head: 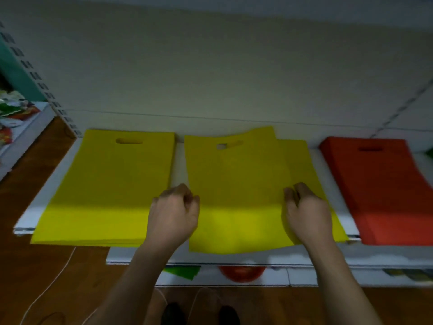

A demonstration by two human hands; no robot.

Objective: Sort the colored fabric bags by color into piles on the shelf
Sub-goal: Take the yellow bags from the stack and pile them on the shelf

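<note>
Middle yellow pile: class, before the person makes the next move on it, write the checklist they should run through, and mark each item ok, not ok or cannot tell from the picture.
1. Only yellow bags in the middle yellow pile: ok.
2. Pile squared up: not ok; a bag underneath sticks out to the right and at the back.
3. Left hand at the pile's left edge: ok; actual grip cannot tell.
4. Right hand on the right side: ok; fingers curled, grip cannot tell.
5. Gap to the left yellow pile: ok.
6. Clear of the red pile: ok.
</note>
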